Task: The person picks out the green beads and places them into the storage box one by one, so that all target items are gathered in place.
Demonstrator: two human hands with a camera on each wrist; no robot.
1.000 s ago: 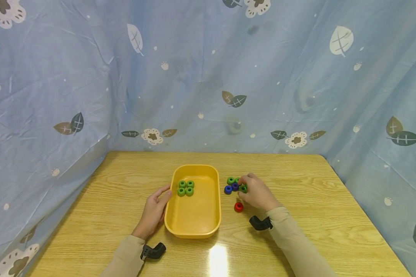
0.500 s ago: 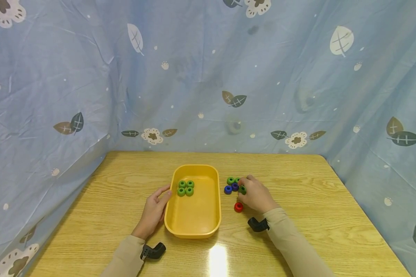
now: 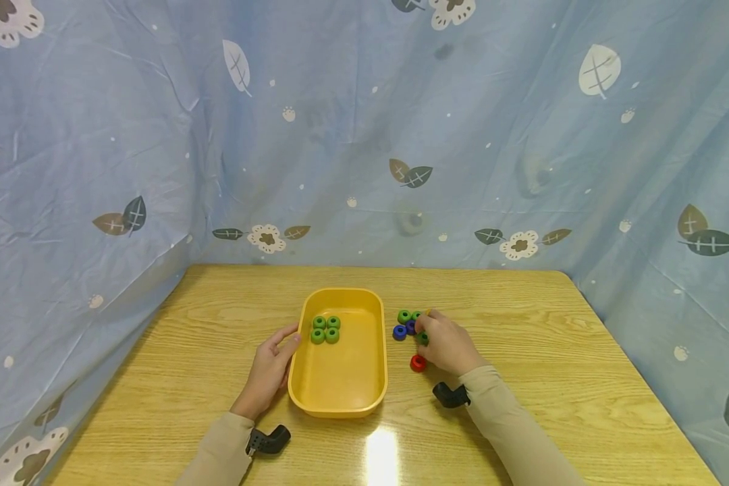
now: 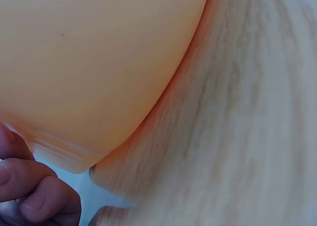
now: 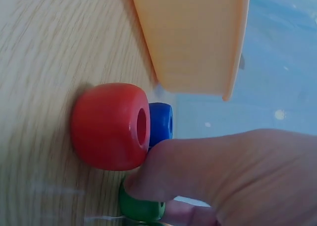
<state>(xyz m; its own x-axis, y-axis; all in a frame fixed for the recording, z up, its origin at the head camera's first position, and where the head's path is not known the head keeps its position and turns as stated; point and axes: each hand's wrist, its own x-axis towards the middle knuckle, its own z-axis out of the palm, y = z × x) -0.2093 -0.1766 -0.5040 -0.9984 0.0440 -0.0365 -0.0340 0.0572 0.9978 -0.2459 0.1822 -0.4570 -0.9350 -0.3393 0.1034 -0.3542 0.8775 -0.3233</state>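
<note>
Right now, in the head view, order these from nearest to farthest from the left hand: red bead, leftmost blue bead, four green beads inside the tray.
1. Four green beads: inside the yellow tray, toward its far end.
2. Leftmost blue bead: outside, just past the tray's right wall.
3. Red bead: also outside, farther right.

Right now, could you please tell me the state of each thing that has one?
Tray: upright, part-filled, on the table.
Tray's green beads: four, holes up.
Red bead: on the table, hole up.
Blue beads: two, holes up.
Loose green beads: two visible, on the table.
Held green bead: pinched; lifting unclear.
Yellow thing: mostly hidden.
Left grip: holding the tray's left side.
Right grip: pinching a bead.
</note>
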